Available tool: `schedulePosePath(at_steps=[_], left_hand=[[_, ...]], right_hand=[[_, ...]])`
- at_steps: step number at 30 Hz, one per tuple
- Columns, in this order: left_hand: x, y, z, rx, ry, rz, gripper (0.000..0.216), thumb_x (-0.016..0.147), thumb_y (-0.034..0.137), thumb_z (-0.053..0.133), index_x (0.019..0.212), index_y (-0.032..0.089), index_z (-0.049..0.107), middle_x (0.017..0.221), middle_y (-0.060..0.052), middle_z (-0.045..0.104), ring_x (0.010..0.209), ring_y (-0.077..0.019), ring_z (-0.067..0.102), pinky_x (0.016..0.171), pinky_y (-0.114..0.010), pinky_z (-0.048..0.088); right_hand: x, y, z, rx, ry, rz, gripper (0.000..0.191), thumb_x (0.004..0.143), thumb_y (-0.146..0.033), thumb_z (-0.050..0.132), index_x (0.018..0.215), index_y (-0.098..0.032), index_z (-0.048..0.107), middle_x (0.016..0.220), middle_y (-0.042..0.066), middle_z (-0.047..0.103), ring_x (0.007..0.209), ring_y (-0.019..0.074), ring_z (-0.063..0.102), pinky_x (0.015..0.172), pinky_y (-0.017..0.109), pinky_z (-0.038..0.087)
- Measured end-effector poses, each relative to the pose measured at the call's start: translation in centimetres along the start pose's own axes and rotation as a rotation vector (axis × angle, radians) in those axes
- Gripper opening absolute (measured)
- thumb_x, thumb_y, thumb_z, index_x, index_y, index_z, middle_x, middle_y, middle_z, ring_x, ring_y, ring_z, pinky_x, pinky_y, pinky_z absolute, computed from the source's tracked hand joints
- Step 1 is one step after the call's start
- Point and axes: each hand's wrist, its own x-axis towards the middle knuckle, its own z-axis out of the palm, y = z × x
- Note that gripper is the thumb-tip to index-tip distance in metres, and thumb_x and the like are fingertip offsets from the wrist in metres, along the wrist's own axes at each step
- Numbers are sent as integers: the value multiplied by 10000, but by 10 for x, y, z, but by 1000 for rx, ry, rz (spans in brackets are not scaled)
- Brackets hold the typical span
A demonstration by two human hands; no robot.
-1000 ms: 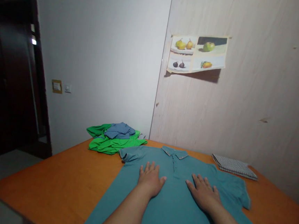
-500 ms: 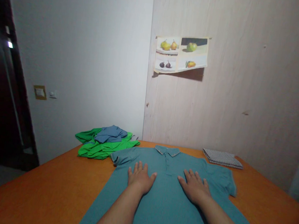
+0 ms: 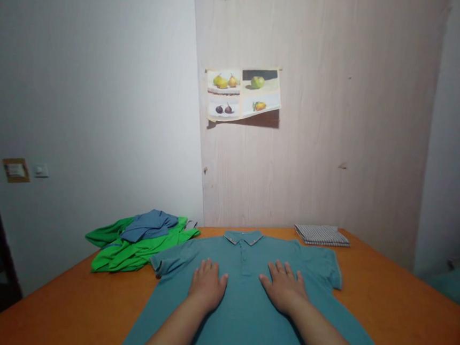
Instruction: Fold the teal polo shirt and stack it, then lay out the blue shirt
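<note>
A teal polo shirt (image 3: 241, 324) lies spread face up on the orange table (image 3: 81, 310), collar toward the wall. My left hand (image 3: 206, 287) rests flat on the shirt's chest, left of the button placket, fingers stretched out. My right hand (image 3: 284, 289) lies flat on the chest to the right of the placket, fingers also spread. Neither hand holds anything.
A heap of green and blue clothes (image 3: 137, 239) sits at the table's far left corner. A folded striped cloth (image 3: 321, 234) lies at the far right by the wooden wall panel. A fruit poster (image 3: 242, 94) hangs on that panel. Something teal (image 3: 456, 281) shows beyond the table's right edge.
The view has swung to the right, so everything sits further left in the picture. Both hands stay flat on the shirt's chest, a little closer to the collar than before.
</note>
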Motion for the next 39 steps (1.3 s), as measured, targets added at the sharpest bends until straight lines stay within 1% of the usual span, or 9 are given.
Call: schedulePosePath(at_steps=[3,5,12,16,22,24,33,36,39], left_hand=[[4,0,1,6,-20,124,611,956,429,314,1467,125,458,1596,-152,338,1484,-278,294,1204,-405,234],[8,-3,1,-1,-41,132,649,958,465,304,1489,112,427,1599,-156,328,1485,-279,291,1208,-405,224],[21,-28,0,6,-27,-54,928,907,723,256,1521,34,347,1609,-217,257,1501,-350,216,1197,-485,210],[24,-30,2,51,50,-120,879,918,683,286,1455,3,433,1565,-264,336,1465,-381,295,1165,-493,266],[25,-26,2,27,15,86,633,971,505,306,1432,110,485,1564,-161,399,1463,-289,333,1191,-385,241],[27,-28,2,19,-5,94,643,970,520,305,1456,130,460,1580,-139,378,1472,-272,316,1197,-373,231],[39,-36,5,-1,-3,-104,945,905,715,269,1508,-9,341,1592,-269,264,1488,-387,231,1192,-502,216],[40,-32,7,3,26,-100,895,924,667,276,1480,-28,375,1571,-289,300,1476,-405,253,1181,-521,223],[40,-31,6,-2,39,31,712,960,572,282,1423,73,490,1557,-198,394,1464,-322,319,1201,-422,211]], right_hand=[[0,0,1,17,4,2,798,930,-671,214,1577,-207,275,1654,98,207,1526,338,85,1186,611,39],[0,0,1,23,1,1,798,930,-675,212,1577,-213,275,1655,97,204,1527,337,79,1186,611,37],[-1,1,-1,14,7,4,799,930,-668,213,1574,-201,285,1652,87,218,1523,342,101,1188,611,38],[-1,1,1,11,11,0,790,932,-662,223,1569,-200,300,1651,89,219,1522,347,103,1184,623,45],[1,3,6,3,28,0,783,928,-663,235,1564,-212,313,1649,83,231,1521,345,117,1183,624,54],[1,4,7,0,34,1,781,928,-659,236,1561,-210,322,1646,80,240,1519,343,127,1185,620,60],[2,5,9,-22,45,0,772,928,-654,235,1554,-214,339,1642,75,255,1517,344,144,1186,620,74],[1,5,9,-23,49,1,776,925,-657,247,1556,-213,336,1642,76,253,1515,347,149,1185,621,83],[1,5,8,-28,51,4,774,928,-650,245,1556,-207,336,1641,79,256,1515,349,148,1186,620,80]])
